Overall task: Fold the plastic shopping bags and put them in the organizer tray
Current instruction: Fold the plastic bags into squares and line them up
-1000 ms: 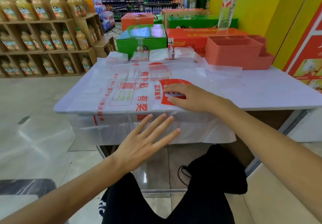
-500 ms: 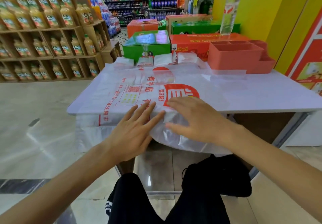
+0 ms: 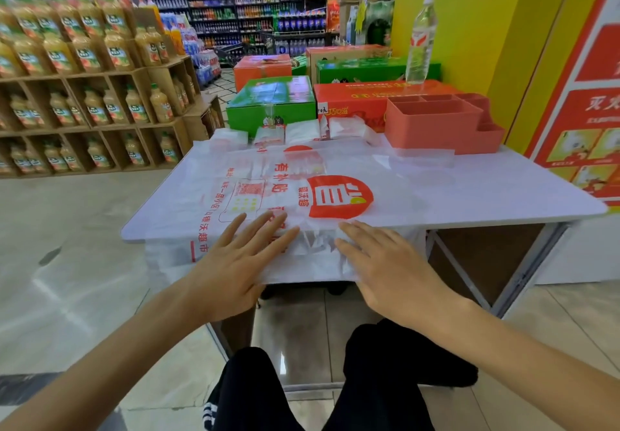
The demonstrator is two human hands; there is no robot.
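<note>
head view, item one: plastic shopping bag (image 3: 302, 192), spread flat on white table (image 3: 486, 192), near end draping over the front edge under my left hand (image 3: 231, 262) and right hand (image 3: 385, 262), both flat with fingers straight, gripping nothing. long axis runs away from me; organizer tray (image 3: 439, 125) far right, nearer my right hand. folded bags (image 3: 302, 131) line the back edge; nothing blocks the way.

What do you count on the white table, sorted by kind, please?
Plastic shopping bag spread flat: 1
Folded bags at the far edge: 4
Organizer tray: 1
Total: 6
</note>
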